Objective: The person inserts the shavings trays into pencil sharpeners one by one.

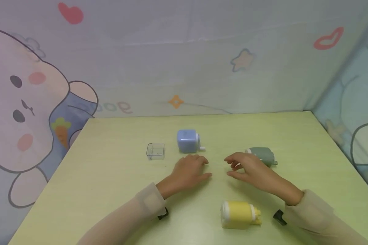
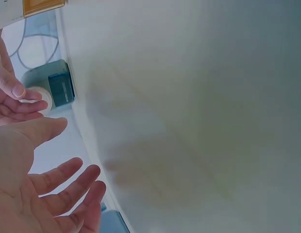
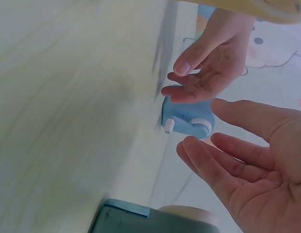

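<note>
My left hand [image 1: 188, 172] is held above the table with relaxed fingers and nothing in it. Just beyond its fingers stands a blue hand-crank pencil sharpener [image 1: 187, 141] with a white crank at its right side. My right hand [image 1: 253, 170], also holding nothing, hovers with loosely bent fingers in front of a green pencil sharpener [image 1: 263, 156], partly covering it. Nearer to me, between the two forearms, lies a yellow pencil sharpener [image 1: 240, 215] with white ends. In the right wrist view, the blue sharpener [image 3: 187, 116] shows behind both hands.
A small clear plastic bin [image 1: 155, 151] rests left of the blue sharpener. The pale yellow-green table [image 1: 110, 177] ends at a printed cloth backdrop [image 1: 202, 68], with another cloth along the right side. Black wrist straps show under both sleeves.
</note>
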Demonstrator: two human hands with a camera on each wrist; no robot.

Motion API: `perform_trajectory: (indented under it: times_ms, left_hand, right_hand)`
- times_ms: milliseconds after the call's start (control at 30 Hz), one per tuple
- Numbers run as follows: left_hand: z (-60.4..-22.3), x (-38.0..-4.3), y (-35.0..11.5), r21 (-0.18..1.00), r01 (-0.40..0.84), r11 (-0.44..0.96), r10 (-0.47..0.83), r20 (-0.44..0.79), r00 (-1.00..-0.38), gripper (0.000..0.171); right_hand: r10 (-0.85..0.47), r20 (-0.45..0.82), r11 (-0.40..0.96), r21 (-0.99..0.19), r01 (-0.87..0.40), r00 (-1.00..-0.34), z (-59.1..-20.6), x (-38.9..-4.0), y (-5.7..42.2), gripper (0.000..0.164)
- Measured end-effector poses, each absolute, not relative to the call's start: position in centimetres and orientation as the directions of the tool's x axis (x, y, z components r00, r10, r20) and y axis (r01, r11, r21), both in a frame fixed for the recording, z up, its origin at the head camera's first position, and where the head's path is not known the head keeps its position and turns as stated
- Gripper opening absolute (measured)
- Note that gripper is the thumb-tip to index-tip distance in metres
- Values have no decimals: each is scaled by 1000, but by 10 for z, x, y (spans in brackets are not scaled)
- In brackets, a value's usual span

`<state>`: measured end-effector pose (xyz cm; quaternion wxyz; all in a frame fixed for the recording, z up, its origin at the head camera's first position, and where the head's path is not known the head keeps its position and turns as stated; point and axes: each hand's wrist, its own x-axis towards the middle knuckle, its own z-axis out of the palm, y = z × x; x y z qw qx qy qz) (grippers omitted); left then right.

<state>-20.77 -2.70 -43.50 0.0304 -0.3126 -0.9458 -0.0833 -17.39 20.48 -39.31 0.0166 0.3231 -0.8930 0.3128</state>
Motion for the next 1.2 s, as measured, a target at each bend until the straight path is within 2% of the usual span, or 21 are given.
perform_trajectory:
  times_ms: [400, 900, 1200]
  left_hand:
    - [-435, -212, -57, 160, 537, 828, 527, 104, -843, 40]
    - [-434, -213, -89, 169, 481, 860, 468, 112, -877, 41]
    - [-433, -212, -111, 197, 448, 872, 423, 158, -893, 37]
  right_hand:
    - [-588, 268, 573, -527, -628, -763, -394, -197, 189, 36]
    - [-577, 249, 597, -522, -609, -778, -390, -222, 173, 40]
    - [-561, 250, 612, -516, -599, -789, -394, -236, 159, 41]
